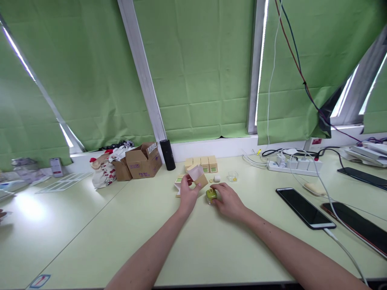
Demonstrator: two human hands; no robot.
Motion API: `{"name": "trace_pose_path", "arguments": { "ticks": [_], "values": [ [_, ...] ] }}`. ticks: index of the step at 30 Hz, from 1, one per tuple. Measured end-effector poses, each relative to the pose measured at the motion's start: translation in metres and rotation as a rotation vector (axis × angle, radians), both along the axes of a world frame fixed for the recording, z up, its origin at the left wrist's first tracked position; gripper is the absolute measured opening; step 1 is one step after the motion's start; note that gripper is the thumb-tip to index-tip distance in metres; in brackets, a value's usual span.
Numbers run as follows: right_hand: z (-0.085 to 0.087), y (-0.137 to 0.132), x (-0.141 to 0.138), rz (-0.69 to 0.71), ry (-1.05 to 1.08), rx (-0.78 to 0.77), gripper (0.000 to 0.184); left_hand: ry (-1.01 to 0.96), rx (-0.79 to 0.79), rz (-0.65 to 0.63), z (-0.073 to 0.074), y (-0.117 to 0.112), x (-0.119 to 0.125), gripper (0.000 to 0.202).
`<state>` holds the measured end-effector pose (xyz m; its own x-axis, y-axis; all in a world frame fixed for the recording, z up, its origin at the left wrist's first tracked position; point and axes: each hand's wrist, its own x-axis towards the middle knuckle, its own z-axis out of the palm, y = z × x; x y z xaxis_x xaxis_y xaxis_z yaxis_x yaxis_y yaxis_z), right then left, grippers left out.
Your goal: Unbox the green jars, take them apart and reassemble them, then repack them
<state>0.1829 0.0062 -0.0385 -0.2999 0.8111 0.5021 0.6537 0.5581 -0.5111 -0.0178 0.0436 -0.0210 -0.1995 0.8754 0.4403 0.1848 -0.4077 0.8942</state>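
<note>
My left hand (190, 194) grips a small tan cardboard box (200, 178) whose pale inner flap stands up. Just to its right, my right hand (227, 199) has its fingers around a small container with a glossy green lid (211, 194) and a clear base. Behind my left hand lies another small opened box (179, 181), partly covered by the hand. Several closed tan boxes (208, 163) stand in a row farther back. A small white roll-like piece (217, 178) and a clear dish (232, 176) with something yellow in it sit beyond my right hand.
A large cardboard box (144, 163), a printed cloth bag (103, 172) and a black cylinder (167, 154) stand at the back left. On the right are a white power strip (294, 166), a phone on a cable (305, 208) and another dark phone (356, 223).
</note>
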Motion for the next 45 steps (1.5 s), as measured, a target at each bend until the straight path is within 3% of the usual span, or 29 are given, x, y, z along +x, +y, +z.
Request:
{"name": "trace_pose_path", "arguments": {
  "ticks": [4,10,19,23,31,38,45],
  "values": [
    [0.002,0.005,0.006,-0.111,-0.052,-0.061,0.035,0.006,-0.034,-0.039,-0.004,0.004,0.000,0.053],
    [0.009,0.016,0.021,-0.276,-0.061,-0.177,0.038,0.116,-0.161,-0.210,-0.004,-0.004,0.005,0.051],
    [0.009,0.023,0.027,-0.298,-0.043,-0.241,0.040,0.173,-0.190,-0.311,-0.009,-0.011,0.010,0.050],
    [0.009,0.023,0.028,-0.300,-0.036,-0.255,0.040,0.104,-0.084,-0.280,-0.007,-0.013,0.012,0.054],
    [0.009,0.022,0.027,-0.281,-0.035,-0.222,0.041,0.147,0.180,-0.192,0.007,-0.022,0.012,0.014],
    [0.011,0.023,0.029,-0.270,-0.061,-0.221,0.039,0.170,0.126,-0.121,0.006,-0.017,0.013,0.014],
    [0.010,0.024,0.030,-0.254,-0.057,-0.219,0.039,0.072,0.002,-0.179,0.002,-0.012,0.010,0.023]
  ]
}}
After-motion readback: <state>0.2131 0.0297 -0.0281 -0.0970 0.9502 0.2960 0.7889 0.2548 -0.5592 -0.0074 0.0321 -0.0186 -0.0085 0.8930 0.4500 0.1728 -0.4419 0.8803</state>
